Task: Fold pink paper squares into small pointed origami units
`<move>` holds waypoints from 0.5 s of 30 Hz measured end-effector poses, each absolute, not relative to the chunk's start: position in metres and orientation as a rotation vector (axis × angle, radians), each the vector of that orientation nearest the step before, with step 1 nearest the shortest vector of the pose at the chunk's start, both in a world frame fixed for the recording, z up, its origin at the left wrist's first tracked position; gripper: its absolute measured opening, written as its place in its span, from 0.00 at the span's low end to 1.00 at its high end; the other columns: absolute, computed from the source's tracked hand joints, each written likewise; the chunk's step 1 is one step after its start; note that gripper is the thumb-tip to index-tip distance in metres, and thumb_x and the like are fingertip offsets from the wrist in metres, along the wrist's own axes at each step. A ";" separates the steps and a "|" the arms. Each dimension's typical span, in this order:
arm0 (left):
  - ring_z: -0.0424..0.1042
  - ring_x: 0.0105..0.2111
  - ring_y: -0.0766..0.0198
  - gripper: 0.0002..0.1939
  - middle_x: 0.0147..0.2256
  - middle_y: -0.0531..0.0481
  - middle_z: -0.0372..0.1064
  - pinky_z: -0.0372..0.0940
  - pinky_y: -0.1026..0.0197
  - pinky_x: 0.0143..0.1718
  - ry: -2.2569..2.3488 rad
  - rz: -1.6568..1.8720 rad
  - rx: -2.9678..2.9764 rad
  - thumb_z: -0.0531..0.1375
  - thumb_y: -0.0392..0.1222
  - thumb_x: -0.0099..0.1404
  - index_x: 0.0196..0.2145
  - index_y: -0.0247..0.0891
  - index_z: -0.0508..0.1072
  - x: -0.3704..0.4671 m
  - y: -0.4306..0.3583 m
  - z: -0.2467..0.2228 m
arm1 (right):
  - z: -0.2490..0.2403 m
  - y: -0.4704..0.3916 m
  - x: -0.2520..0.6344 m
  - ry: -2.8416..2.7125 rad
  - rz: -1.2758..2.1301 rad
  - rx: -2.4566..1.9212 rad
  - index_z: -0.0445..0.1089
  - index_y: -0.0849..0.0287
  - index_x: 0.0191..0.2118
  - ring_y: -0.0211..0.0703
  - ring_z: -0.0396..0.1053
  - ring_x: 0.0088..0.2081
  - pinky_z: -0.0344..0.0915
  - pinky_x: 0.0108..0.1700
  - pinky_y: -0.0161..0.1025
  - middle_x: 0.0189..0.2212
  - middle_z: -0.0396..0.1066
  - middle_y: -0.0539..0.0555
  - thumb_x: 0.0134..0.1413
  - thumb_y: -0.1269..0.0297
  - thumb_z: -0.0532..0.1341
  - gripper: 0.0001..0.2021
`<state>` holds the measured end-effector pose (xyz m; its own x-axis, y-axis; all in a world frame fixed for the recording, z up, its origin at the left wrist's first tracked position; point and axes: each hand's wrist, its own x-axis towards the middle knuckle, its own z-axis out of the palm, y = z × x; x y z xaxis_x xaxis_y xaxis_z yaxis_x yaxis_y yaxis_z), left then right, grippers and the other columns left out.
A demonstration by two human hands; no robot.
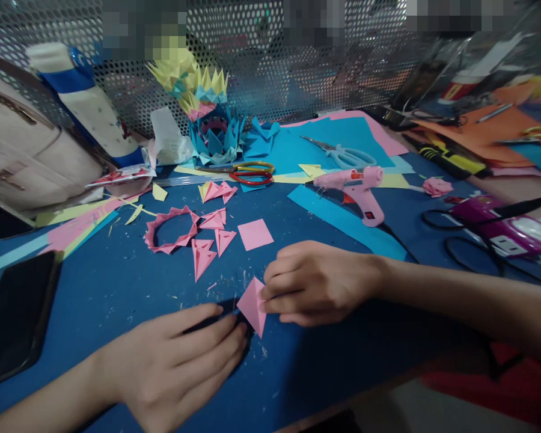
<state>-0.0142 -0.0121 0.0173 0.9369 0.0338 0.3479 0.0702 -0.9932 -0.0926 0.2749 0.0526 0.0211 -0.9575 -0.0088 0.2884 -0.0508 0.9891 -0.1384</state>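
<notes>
A folded pink paper (252, 305) lies near the middle of the blue table, its right side pinched by my right hand (315, 282). My left hand (189, 355) rests palm down at the lower left of this paper, fingers spread a little, the tips close to its left edge. Just above the folded piece is a flat pink square (255, 234). Several folded pink triangles, one of them a triangle (203, 258) with its point down, are grouped to the left of the square. Beside them sits a zigzag pink paper ring (171, 230).
A pink glue gun (356, 183), red and yellow scissors (252, 173), light blue scissors (347, 156) and blue sheets lie further back. At the left are a black phone (15, 319) and a bag (31, 144); at the right, a purple power strip (500, 225) with cables.
</notes>
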 end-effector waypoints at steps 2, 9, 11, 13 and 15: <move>0.67 0.60 0.54 0.22 0.59 0.40 0.68 0.50 0.50 0.69 -0.053 -0.522 -2.989 0.46 0.33 0.72 0.55 0.26 0.74 -0.015 -0.014 0.015 | 0.021 0.052 0.275 -2.824 0.216 0.041 0.70 0.60 0.48 0.42 0.71 0.45 0.63 0.41 0.43 0.42 0.76 0.56 0.71 0.63 0.50 0.14; 0.63 0.63 0.56 0.21 0.62 0.41 0.64 0.50 0.53 0.69 -0.118 -0.431 -3.030 0.48 0.34 0.72 0.58 0.26 0.71 -0.012 -0.012 0.022 | 0.021 0.052 0.274 -2.769 0.241 0.060 0.71 0.62 0.46 0.43 0.71 0.44 0.64 0.40 0.43 0.42 0.77 0.55 0.70 0.64 0.52 0.13; 0.62 0.63 0.56 0.22 0.62 0.40 0.64 0.47 0.53 0.69 -0.119 -0.441 -3.037 0.47 0.33 0.73 0.58 0.25 0.71 -0.011 -0.011 0.023 | 0.021 0.052 0.274 -2.766 0.241 0.062 0.72 0.62 0.46 0.43 0.71 0.44 0.64 0.40 0.43 0.42 0.77 0.56 0.70 0.64 0.52 0.13; 0.62 0.63 0.56 0.22 0.62 0.40 0.64 0.45 0.53 0.70 -0.116 -0.440 -3.050 0.47 0.33 0.73 0.58 0.25 0.71 -0.011 -0.011 0.023 | 0.021 0.052 0.274 -2.769 0.237 0.065 0.72 0.62 0.46 0.42 0.71 0.44 0.64 0.40 0.42 0.41 0.76 0.56 0.70 0.64 0.51 0.13; 0.62 0.63 0.56 0.22 0.62 0.40 0.64 0.44 0.53 0.70 -0.112 -0.431 -3.054 0.46 0.33 0.73 0.58 0.25 0.71 -0.012 -0.010 0.022 | 0.022 0.052 0.274 -2.783 0.230 0.061 0.72 0.62 0.45 0.42 0.71 0.43 0.64 0.40 0.42 0.41 0.76 0.56 0.70 0.64 0.51 0.13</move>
